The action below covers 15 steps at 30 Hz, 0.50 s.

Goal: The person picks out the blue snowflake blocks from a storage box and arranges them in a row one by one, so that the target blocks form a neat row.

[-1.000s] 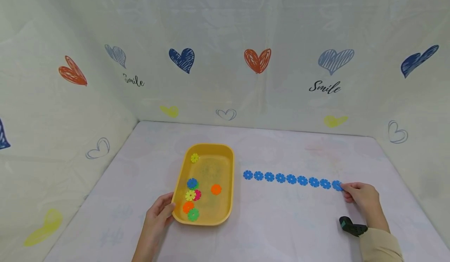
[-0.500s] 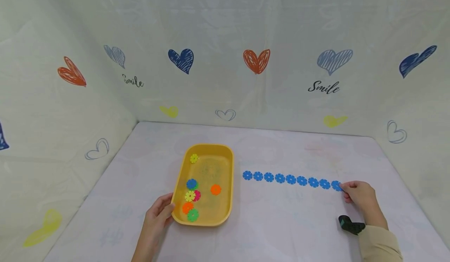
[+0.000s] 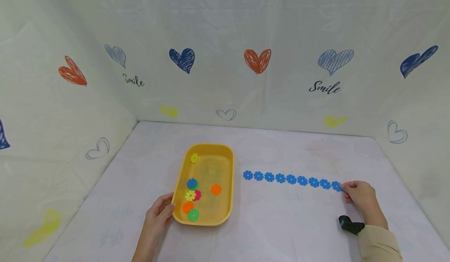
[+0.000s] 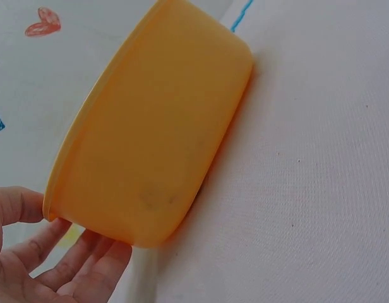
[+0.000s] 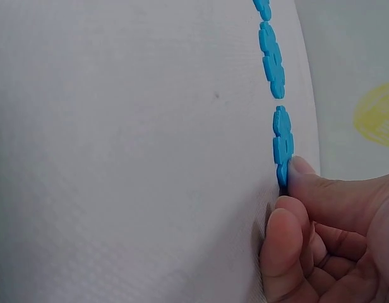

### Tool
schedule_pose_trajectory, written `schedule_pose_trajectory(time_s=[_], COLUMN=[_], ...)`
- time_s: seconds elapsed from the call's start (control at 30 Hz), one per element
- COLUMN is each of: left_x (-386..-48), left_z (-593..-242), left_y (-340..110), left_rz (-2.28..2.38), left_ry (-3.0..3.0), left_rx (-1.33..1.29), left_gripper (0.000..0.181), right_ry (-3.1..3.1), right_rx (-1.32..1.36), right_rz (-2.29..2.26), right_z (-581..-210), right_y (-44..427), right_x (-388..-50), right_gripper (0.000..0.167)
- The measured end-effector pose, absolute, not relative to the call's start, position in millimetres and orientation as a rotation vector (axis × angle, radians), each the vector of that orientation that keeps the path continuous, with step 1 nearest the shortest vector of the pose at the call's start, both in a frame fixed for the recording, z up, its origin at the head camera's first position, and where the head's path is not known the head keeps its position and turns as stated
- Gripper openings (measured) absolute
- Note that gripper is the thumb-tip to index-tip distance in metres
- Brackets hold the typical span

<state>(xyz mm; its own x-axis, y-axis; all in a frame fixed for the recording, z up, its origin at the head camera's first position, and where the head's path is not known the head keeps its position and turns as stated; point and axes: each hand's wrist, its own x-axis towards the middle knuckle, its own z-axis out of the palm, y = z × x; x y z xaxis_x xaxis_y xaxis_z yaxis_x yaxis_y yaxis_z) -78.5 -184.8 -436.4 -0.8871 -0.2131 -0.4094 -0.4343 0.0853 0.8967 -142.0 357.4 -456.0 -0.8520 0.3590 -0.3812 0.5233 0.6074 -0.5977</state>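
On the right in the head view, my right hand (image 3: pixel 363 197) pinches the edge of the last blue snowflake disc (image 3: pixel 335 186) between thumb and fingers. That disc lies at the right end of a row of several blue discs (image 3: pixel 291 179) on the table. Close up in the right wrist view, the thumb presses near the edge of the disc (image 5: pixel 283 144). My left hand (image 3: pixel 158 213) holds the near left side of a yellow tray (image 3: pixel 211 170), its fingers against the outer wall (image 4: pixel 156 126). Inside the tray are several loose discs: yellow, blue, green, pink and orange.
A black wrist device (image 3: pixel 351 225) sits by the right sleeve (image 3: pixel 380 243). The white table (image 3: pixel 274 223) meets a pale curtain (image 3: pixel 225 27) printed with hearts at the back and sides.
The right hand has shifted very slightly left, still pinching the end disc. The left hand, the tray and the rest of the row stay as they were.
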Motion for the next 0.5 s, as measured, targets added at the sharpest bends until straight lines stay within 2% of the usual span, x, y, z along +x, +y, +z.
schedule_pose_trajectory(time_s=[0.5], left_x=[-79.0], left_z=[-437.3], left_y=[-185.3], left_rz=[1.904], left_ry=[2.172], left_rx=[-0.672], left_gripper=[0.043], right_ry=[2.602], right_rx=[0.704], right_rz=[-1.032], right_z=[-452.2], right_y=[352.9], right_x=[-143.8], right_gripper=[0.031])
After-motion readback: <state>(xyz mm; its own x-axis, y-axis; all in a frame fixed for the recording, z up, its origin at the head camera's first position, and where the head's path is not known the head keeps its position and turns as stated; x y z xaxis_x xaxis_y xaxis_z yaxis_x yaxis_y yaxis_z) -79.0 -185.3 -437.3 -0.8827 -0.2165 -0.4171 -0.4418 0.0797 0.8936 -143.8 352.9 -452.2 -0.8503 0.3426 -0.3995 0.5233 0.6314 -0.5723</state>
